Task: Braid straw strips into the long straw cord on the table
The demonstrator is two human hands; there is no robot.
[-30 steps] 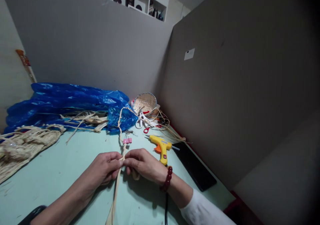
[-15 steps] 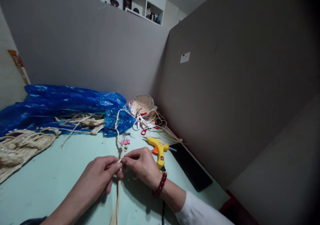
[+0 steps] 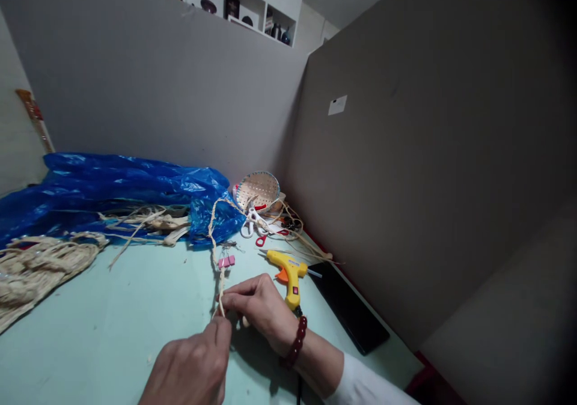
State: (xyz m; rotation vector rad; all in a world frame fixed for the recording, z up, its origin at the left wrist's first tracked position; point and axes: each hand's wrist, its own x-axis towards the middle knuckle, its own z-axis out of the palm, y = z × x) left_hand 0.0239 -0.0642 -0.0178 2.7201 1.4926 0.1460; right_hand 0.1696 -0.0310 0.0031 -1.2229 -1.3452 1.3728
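A thin braid of pale straw (image 3: 211, 228) runs across the mint-green table (image 3: 117, 309), from my hands up toward the blue bag. A pink binder clip (image 3: 226, 261) is clamped on it just beyond my fingers. My right hand (image 3: 256, 309), with a dark red bead bracelet at the wrist, pinches the braid's near end. My left hand (image 3: 192, 366) is closed on the loose straw strands close below it, nearer to me, fingers curled. The strands under my left hand are hidden.
A yellow glue gun (image 3: 288, 273) lies right of my hands, a black phone (image 3: 349, 309) beyond it. Scissors (image 3: 250, 225) and a woven straw disc (image 3: 258, 190) sit in the corner. A blue plastic bag (image 3: 121, 188) and straw bundles (image 3: 36, 267) fill the left.
My left hand has pulled back toward me and lower in the view, drawing the straw strands with it. My right hand stays pinched on the braid near the clip.
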